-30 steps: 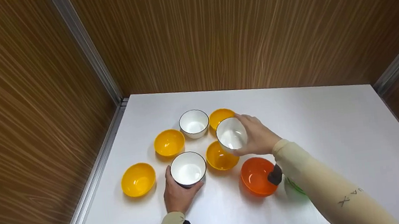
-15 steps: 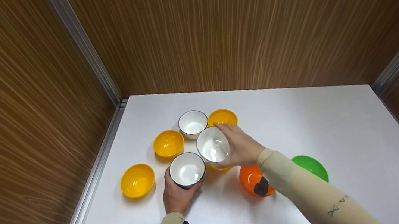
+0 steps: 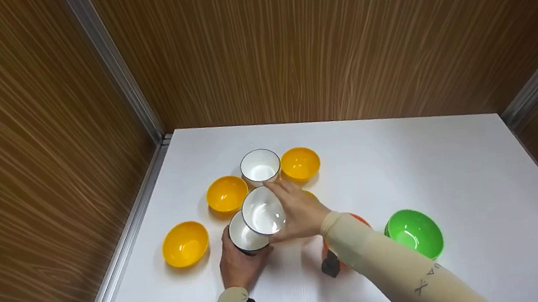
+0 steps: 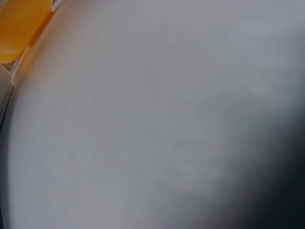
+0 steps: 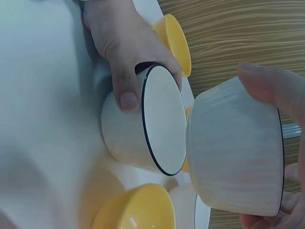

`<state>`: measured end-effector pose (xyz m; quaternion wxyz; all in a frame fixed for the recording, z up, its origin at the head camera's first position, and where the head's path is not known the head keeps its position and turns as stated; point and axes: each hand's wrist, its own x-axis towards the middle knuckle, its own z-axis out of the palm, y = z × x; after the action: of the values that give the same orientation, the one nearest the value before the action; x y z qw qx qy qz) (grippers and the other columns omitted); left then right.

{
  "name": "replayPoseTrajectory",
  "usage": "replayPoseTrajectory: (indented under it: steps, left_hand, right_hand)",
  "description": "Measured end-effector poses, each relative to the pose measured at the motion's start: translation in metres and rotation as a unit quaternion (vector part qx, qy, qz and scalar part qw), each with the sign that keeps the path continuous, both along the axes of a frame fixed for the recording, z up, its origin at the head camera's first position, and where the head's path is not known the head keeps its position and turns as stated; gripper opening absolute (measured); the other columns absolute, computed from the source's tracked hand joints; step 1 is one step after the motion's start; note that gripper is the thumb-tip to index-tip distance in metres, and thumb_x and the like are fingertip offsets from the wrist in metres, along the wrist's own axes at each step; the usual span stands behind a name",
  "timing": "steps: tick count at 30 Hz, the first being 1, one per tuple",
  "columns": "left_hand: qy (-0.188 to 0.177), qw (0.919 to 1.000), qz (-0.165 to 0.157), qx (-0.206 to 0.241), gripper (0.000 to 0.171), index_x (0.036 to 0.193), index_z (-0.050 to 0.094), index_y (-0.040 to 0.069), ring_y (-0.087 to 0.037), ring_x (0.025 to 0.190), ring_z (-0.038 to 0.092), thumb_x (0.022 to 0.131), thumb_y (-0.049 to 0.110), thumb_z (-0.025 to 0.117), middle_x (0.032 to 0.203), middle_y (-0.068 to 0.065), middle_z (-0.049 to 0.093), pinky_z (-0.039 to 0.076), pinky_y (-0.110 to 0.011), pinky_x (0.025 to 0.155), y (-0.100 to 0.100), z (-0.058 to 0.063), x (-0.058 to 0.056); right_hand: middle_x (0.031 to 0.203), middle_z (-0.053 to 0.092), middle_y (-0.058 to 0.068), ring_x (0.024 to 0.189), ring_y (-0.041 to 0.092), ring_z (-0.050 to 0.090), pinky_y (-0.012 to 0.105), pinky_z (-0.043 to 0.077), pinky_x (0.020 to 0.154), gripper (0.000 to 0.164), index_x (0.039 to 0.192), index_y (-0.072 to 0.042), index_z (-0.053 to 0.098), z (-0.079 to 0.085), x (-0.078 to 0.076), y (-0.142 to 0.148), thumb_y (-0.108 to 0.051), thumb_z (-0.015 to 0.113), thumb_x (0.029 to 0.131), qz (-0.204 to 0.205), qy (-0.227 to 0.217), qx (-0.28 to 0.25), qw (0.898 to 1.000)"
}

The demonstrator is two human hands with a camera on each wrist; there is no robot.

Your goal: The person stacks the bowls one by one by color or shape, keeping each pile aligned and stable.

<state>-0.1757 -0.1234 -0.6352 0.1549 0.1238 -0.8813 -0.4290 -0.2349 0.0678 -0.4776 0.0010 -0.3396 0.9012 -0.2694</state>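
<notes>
My left hand [image 3: 241, 266] grips a white bowl [image 3: 244, 239] with a dark rim, which stands on the white table. The thumb lies against its outside, as the right wrist view shows. My right hand [image 3: 301, 211] holds a second white bowl [image 5: 233, 148] by its side, slightly tilted, raised directly over the first one. Its base overlaps the opening of the lower bowl in the head view, and in the right wrist view its base is right at that bowl's rim. Mostly blurred tabletop fills the left wrist view, with a yellow bowl [image 4: 19, 26] in its corner.
Behind the hands stand a third white bowl [image 3: 260, 166] and a yellow bowl [image 3: 301, 163]. Two more yellow bowls [image 3: 227, 194] lie to the left; another is mostly hidden behind my right hand. My right forearm covers most of an orange bowl [image 3: 360, 219]. Green bowls [image 3: 415, 235] stand right.
My right hand has carried its white bowl leftward and nearer, from over the yellow bowls to over the bowl in my left hand. The left hand stays put. The green bowl is now uncovered.
</notes>
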Motion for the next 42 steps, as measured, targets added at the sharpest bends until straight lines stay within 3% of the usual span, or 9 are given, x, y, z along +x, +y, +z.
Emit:
replayPoseTrajectory:
  steps: [7,15,25,31,42]
  left_hand:
    - [0.001,1.0000,-0.010,0.002,0.118,0.147,0.025,0.021,-0.020,0.119,0.051,0.054,0.065,0.083,0.138,-0.001,0.048,0.042,-0.039,0.103,-0.001,0.000,-0.001]
    - [0.008,0.9999,-0.008,0.002,0.119,0.147,0.028,0.017,-0.023,0.123,0.051,0.054,0.066,0.083,0.139,-0.006,0.049,0.042,-0.042,0.104,-0.002,0.002,0.001]
    - [0.007,0.9999,-0.012,0.007,0.119,0.148,0.027,0.016,-0.024,0.126,0.049,0.055,0.065,0.083,0.143,-0.006,0.046,0.041,-0.043,0.105,-0.003,0.005,0.005]
    - [0.002,0.9999,-0.006,0.012,0.117,0.148,0.026,0.022,-0.021,0.127,0.047,0.055,0.060,0.086,0.144,-0.003,0.046,0.040,-0.040,0.106,-0.004,0.006,0.006]
    - [0.026,0.9996,-0.007,0.007,0.116,0.148,0.027,0.017,-0.025,0.126,0.049,0.056,0.054,0.087,0.143,-0.007,0.046,0.042,-0.043,0.104,-0.003,0.005,0.005]
  right_hand:
    - [0.149,0.034,0.014,0.134,0.038,0.035,0.050,0.038,0.105,0.118,0.152,-0.020,0.025,-0.009,0.000,-0.016,-0.050,0.087,0.056,-0.008,-0.030,0.001,1.000]
    - [0.150,0.034,0.015,0.131,0.033,0.039,0.048,0.039,0.106,0.117,0.150,-0.014,0.027,-0.026,0.004,-0.026,-0.050,0.087,0.056,0.001,-0.025,-0.016,1.000]
    - [0.147,0.036,0.011,0.124,0.025,0.044,0.043,0.047,0.097,0.117,0.150,-0.016,0.028,-0.036,0.006,-0.035,-0.051,0.088,0.055,-0.020,-0.025,-0.016,0.999]
    - [0.147,0.036,0.010,0.126,0.026,0.044,0.044,0.046,0.099,0.116,0.150,-0.014,0.029,-0.040,0.008,-0.041,-0.052,0.087,0.057,-0.022,-0.040,-0.010,0.999]
    - [0.148,0.036,0.012,0.130,0.027,0.041,0.043,0.041,0.105,0.118,0.151,-0.013,0.026,-0.047,0.005,-0.044,-0.053,0.087,0.057,-0.029,-0.053,0.011,0.998]
